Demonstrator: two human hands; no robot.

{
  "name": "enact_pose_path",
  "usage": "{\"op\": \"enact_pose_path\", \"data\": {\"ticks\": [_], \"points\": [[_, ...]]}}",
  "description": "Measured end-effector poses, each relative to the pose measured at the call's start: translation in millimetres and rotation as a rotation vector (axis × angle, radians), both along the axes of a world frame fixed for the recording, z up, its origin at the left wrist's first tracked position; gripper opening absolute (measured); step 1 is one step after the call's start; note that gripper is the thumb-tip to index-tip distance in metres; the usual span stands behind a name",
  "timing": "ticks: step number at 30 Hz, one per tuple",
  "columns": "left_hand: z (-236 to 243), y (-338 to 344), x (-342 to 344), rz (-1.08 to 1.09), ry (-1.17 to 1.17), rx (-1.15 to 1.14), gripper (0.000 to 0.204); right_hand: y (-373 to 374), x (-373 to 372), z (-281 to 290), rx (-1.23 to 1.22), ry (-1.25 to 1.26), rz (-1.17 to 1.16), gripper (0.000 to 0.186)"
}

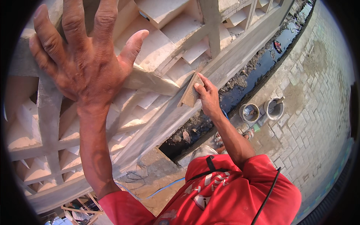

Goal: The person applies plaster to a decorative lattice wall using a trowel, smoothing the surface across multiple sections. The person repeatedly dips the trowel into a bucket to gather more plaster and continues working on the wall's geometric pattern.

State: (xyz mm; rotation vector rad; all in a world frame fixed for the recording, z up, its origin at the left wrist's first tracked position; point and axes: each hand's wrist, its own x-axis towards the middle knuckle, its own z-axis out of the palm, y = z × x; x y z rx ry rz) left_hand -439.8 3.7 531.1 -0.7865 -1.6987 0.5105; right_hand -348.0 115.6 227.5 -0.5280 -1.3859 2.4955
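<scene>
On the left, the left hand (80, 56) is raised with fingers spread wide and apart, holding nothing; it seems to rest against the pale concrete lattice wall (48, 123), though contact is hard to judge from this angle. Toward the middle, the right hand (207, 95) is clamped on a small flat wooden board (190, 92), pressing it against a sloping ledge of the wall. Far below to the right, two buckets (262, 110) stand side by side on the brick paving (318, 112), near a dark water-filled ditch (262, 63).
</scene>
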Motion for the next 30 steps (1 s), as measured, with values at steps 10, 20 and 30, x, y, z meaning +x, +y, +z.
{"op": "enact_pose_path", "data": {"ticks": [10,20,30], "points": [[2,-4,2,-0.002,-0.074,0.015,0.073,48,-16,8,-0.014,0.042,-0.136,0.049],[2,-6,2,0.027,-0.049,0.009,0.073,-38,28,3,0.064,-0.022,0.08,0.049],[18,-30,-32,0.131,0.503,-0.297,0.062,-47,0,6,0.056,-0.036,-0.037,0.051]]}}
